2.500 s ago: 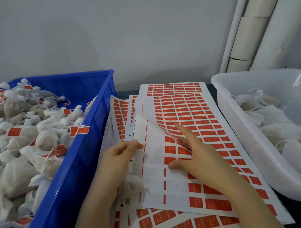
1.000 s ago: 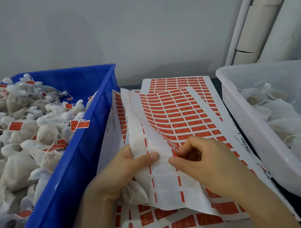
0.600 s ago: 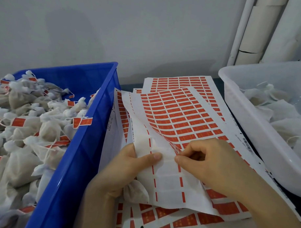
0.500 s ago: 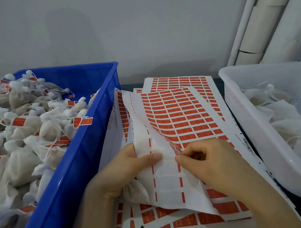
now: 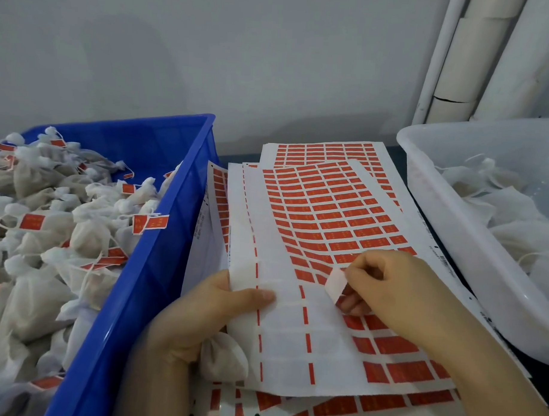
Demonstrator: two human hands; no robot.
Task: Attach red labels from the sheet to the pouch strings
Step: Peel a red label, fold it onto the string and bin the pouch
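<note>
A sheet of red labels (image 5: 326, 216) lies on top of a stack between two bins, its near left part bare white backing. My left hand (image 5: 198, 317) pinches the sheet's lifted left edge with the thumb on top, and a white pouch (image 5: 223, 358) sits tucked under that palm. My right hand (image 5: 398, 290) pinches one label (image 5: 336, 284) peeled up from the sheet; its pale back side faces me. The pouch's string is hidden.
A blue bin (image 5: 160, 235) on the left holds several white pouches with red labels. A clear white bin (image 5: 459, 233) on the right holds unlabeled pouches. More label sheets (image 5: 328, 147) lie underneath. White pipes (image 5: 459, 58) stand at the back right.
My right hand went from lying flat on the sheet to picking at a label, and now has lifted it off the backing. My left hand stays on the sheet edge.
</note>
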